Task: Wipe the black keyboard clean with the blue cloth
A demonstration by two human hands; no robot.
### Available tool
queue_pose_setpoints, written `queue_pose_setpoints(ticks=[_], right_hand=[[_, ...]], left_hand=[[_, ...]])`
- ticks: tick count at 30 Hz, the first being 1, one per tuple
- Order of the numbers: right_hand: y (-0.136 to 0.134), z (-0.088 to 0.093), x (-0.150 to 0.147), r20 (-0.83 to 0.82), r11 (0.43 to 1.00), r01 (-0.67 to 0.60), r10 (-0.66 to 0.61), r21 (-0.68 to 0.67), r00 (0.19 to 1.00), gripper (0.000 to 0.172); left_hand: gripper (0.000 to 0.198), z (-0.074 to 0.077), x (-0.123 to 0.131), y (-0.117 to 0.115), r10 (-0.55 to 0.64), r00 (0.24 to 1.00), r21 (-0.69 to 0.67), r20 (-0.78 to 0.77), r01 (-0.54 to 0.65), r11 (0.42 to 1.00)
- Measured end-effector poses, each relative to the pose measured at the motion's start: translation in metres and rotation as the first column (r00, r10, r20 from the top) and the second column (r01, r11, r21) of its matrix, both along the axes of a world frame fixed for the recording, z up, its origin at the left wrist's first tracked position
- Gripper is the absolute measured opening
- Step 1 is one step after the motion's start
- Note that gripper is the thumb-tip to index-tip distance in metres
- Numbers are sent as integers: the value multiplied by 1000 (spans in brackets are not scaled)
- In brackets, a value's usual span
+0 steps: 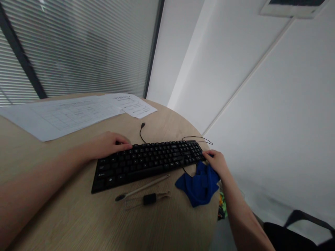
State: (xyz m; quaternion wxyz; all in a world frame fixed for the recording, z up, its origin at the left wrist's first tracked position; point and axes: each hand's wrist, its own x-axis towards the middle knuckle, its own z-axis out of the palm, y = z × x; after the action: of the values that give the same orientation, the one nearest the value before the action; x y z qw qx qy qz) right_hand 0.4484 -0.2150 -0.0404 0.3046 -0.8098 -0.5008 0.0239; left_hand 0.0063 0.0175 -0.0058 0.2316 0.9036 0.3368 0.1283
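A black computer keyboard (151, 160) lies at a slant on the wooden table. My left hand (111, 145) grips its far edge near the left end, thumb on the near side and fingers curled behind. At the right end, my right hand (215, 161) pinches the keyboard's edge between thumb and fingers. Just below that hand is a crumpled blue cloth (200, 184). In front of the keyboard lie a brush with a slim pale handle (145, 186) and a wire keycap puller (149, 199) with a black middle. Behind it, a cable ends in a USB plug (142, 125).
Printed paper sheets (70, 115) cover the far left of the table (167, 120). The table's rounded edge runs close to the white wall on the right. A black chair (288, 235) stands at the lower right. Window blinds (91, 45) are behind the table.
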Motion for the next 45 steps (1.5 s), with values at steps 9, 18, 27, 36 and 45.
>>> queue_pose_setpoints(ticks=[9,18,27,36,45], right_hand=[[-40,10,-8,62,996,77,-73,-54,995,48],[-27,109,-70,265,931,-233,158,282,951,35],[59,134,-223,453,463,-884,777,61,438,19],[80,45,-306,417,249,-946,897,-207,145,15],[76,44,-297,334,243,-950,927,-199,167,10]], left_hand=[[47,-2,0,2,-48,998,-8,-46,48,999],[52,2,0,-11,7,996,48,-88,-3,999],[42,5,0,-23,27,998,48,-65,-24,999],[42,-1,0,-25,37,995,81,-90,-29,996],[43,-4,-2,-29,53,991,94,-122,-41,995]])
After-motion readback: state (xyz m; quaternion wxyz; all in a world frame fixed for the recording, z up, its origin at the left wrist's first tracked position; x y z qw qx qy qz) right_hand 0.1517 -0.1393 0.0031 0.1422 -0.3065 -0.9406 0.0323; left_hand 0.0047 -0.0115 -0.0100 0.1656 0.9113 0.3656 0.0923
